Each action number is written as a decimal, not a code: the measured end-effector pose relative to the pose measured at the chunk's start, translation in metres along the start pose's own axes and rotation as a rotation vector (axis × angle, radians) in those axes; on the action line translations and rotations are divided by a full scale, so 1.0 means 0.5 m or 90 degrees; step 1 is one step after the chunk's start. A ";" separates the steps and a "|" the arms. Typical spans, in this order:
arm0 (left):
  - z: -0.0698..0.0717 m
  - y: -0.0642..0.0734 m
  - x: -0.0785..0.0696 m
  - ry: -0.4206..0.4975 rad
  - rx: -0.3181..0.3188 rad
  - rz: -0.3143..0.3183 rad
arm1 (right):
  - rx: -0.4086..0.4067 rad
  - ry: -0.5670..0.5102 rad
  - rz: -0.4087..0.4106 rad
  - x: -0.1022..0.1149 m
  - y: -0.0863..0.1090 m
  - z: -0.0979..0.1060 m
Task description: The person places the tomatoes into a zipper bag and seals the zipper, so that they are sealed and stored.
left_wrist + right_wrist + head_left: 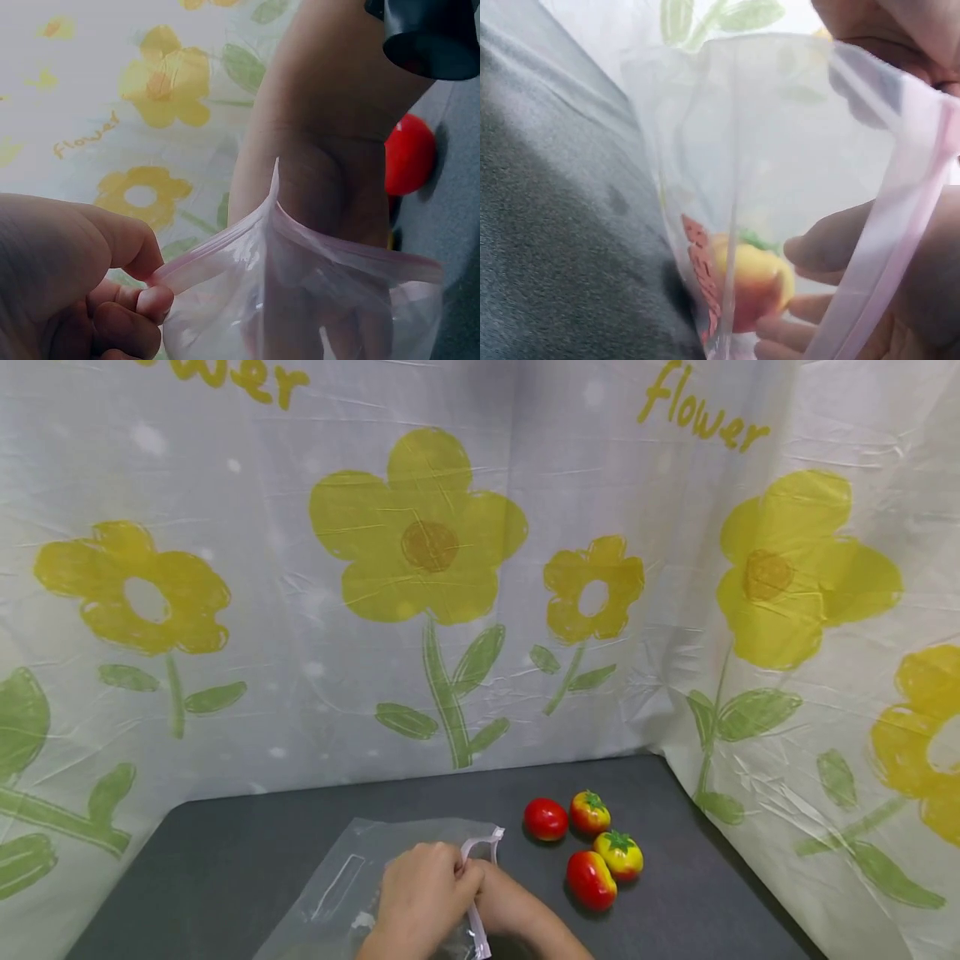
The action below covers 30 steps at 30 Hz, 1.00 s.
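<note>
My left hand (422,889) pinches the pinkish zip edge of a clear plastic zip bag (330,881) between thumb and forefinger. In the left wrist view, the left hand (90,292) grips one side of the bag's mouth. My right hand (832,292) reaches through the mouth into the bag, its fingers loosely extended. Inside, right at those fingertips, lies a yellow-and-red toy tomato (757,285) with a green top. The head view shows only part of the right hand (491,893), behind the left one and the zip edge.
Right of the bag, several more toy tomatoes, including a red one (546,820) and a yellow-red one (619,856), sit on the dark grey table (225,860). A white curtain (285,693) with painted yellow flowers encloses the table's back and sides.
</note>
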<state>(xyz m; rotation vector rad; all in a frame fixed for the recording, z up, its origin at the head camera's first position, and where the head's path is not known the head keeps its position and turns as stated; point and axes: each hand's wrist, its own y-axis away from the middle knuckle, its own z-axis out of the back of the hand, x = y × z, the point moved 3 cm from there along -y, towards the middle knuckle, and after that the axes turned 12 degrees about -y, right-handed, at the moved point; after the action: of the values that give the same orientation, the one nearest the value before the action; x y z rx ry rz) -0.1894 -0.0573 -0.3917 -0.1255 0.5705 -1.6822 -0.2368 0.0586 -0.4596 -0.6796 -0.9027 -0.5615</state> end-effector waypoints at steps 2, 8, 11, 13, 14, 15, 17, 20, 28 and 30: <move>0.002 0.000 0.001 0.006 0.006 0.007 | 0.000 -0.023 -0.029 -0.001 0.002 0.005; 0.006 -0.004 0.004 0.009 0.008 0.014 | 0.010 -0.079 -0.111 0.011 0.009 0.024; 0.007 -0.005 0.007 0.012 0.018 0.023 | 0.025 -0.096 -0.152 0.020 0.014 0.038; 0.007 -0.005 0.009 0.018 0.030 0.029 | 0.043 -0.110 -0.184 0.025 0.017 0.049; 0.007 -0.006 0.010 0.018 0.035 0.031 | 0.053 -0.117 -0.195 0.028 0.018 0.055; 0.007 -0.006 0.011 0.018 0.039 0.034 | 0.063 -0.125 -0.204 0.031 0.020 0.061; 0.009 -0.007 0.013 0.017 0.042 0.035 | 0.079 -0.136 -0.214 0.038 0.023 0.072; 0.011 -0.007 0.014 0.015 0.042 0.036 | 0.085 -0.124 -0.209 0.050 0.028 0.087; 0.012 -0.009 0.020 0.017 0.049 0.045 | 0.048 -0.106 -0.220 0.076 0.049 0.129; 0.012 -0.009 0.020 0.018 0.043 0.044 | 0.034 -0.109 -0.220 0.080 0.055 0.140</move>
<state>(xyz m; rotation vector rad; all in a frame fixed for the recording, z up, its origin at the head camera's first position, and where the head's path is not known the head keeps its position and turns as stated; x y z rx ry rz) -0.1932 -0.0683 -0.3868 -0.0333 0.5322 -1.6354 -0.2337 0.1220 -0.4026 -0.5305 -1.2031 -0.7921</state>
